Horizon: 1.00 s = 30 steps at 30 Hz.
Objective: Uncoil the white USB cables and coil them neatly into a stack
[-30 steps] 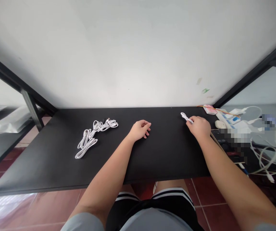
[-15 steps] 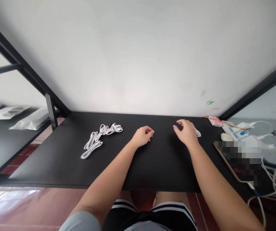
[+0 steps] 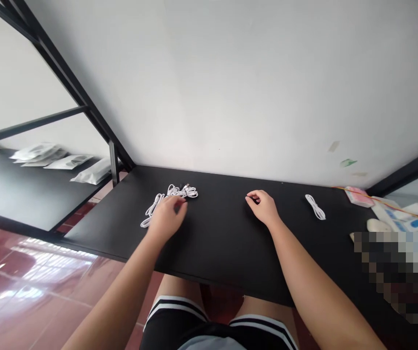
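On the black table (image 3: 223, 243), my left hand (image 3: 165, 217) reaches over a loose pile of white cables (image 3: 180, 192) at the far left, covering part of it. Its fingers are smeared by motion, so their grip does not show. My right hand (image 3: 264, 206) rests on the table near the middle, fingers loosely curled and apart, holding nothing. A single bundled white cable (image 3: 315, 206) lies on the table to the right of that hand, apart from it.
A white wall rises right behind the table. A pink packet (image 3: 358, 196) and white plugs and boxes (image 3: 398, 221) crowd the right end. A black frame post (image 3: 113, 163) stands at the left corner, with white plastic bags (image 3: 66, 163) on the neighbouring shelf.
My right hand let go of the bundled cable at the right and moved back toward the middle. My left hand moved left onto the cable pile. The view turned left.
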Each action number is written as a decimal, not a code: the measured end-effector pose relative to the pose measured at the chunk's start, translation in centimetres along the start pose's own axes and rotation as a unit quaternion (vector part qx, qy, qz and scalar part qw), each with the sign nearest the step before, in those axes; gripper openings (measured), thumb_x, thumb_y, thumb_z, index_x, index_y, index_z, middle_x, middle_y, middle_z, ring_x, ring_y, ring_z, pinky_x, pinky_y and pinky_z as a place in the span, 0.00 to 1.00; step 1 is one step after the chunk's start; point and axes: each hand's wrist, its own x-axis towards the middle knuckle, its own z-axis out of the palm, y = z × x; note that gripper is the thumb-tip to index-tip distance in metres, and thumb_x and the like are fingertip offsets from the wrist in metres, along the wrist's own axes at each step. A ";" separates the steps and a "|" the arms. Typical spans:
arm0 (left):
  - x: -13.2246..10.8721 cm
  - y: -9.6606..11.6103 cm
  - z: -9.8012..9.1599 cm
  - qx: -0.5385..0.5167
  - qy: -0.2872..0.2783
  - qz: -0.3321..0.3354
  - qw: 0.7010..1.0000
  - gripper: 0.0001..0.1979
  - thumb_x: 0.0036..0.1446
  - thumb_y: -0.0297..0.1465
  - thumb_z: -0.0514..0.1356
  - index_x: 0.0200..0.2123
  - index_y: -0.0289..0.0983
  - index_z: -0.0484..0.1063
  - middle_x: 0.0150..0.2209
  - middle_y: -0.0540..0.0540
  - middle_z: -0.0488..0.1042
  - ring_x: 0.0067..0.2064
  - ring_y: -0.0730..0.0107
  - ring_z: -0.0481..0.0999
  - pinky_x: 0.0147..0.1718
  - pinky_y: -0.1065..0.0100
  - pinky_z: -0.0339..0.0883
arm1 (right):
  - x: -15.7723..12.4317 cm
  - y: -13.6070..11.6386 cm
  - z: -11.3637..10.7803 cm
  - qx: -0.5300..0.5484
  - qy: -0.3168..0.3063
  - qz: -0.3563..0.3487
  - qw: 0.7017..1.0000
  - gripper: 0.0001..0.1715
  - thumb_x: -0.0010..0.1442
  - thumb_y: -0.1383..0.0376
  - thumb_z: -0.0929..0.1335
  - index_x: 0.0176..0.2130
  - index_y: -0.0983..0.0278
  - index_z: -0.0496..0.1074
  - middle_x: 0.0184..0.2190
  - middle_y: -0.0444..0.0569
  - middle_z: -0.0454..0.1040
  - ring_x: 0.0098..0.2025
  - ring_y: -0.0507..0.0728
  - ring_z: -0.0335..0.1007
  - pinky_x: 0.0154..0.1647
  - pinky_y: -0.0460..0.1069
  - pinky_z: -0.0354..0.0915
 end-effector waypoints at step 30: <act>-3.7 0.2 0.5 -0.260 0.021 -0.165 0.951 0.21 0.52 0.43 0.67 0.45 0.36 0.78 0.33 0.46 0.79 0.34 0.64 0.78 0.35 0.66 0.71 | 0.4 -0.4 0.3 0.054 -0.010 0.026 0.998 0.10 0.59 0.57 0.70 0.38 0.60 0.76 0.37 0.49 0.79 0.38 0.57 0.74 0.43 0.54 0.70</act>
